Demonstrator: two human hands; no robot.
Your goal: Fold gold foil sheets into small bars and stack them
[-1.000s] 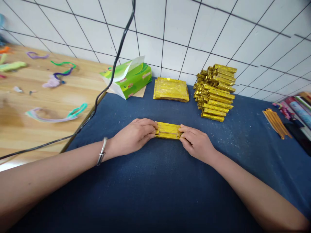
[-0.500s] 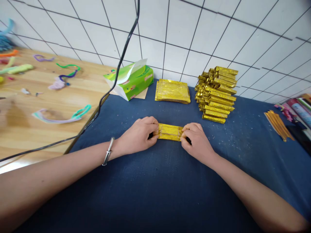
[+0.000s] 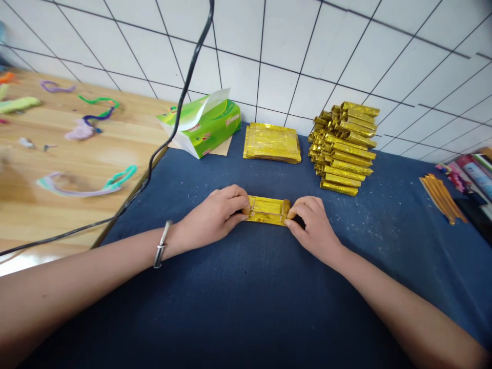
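A partly folded sheet of gold foil paper point(image 3: 268, 210) lies on the dark blue cloth point(image 3: 246, 287), with crease lines along its length and near its right end. My left hand point(image 3: 221, 212) pinches its left end, the fingers curled and covering that edge. At the opposite end, the thumb and fingers of my right hand point(image 3: 313, 221) close on the lower right corner. Behind the hands sits a flat stack of gold foil sheets point(image 3: 272, 143). Right of that stack, many folded gold foil strips point(image 3: 344, 148) are piled up.
A green tissue pack point(image 3: 211, 125) stands by the tiled wall point(image 3: 292, 51). A black cable point(image 3: 188, 82) hangs down across the left side. Fuzzy coloured craft stems point(image 3: 96, 120) lie on the wooden table point(image 3: 126, 128). Flat golden-brown strips point(image 3: 442, 197) lie far right.
The gold sheet now shows more of its surface, its lower edge flatter and its right end darker where it folds. Both hands shift slightly at the ends. The view moves a little right.
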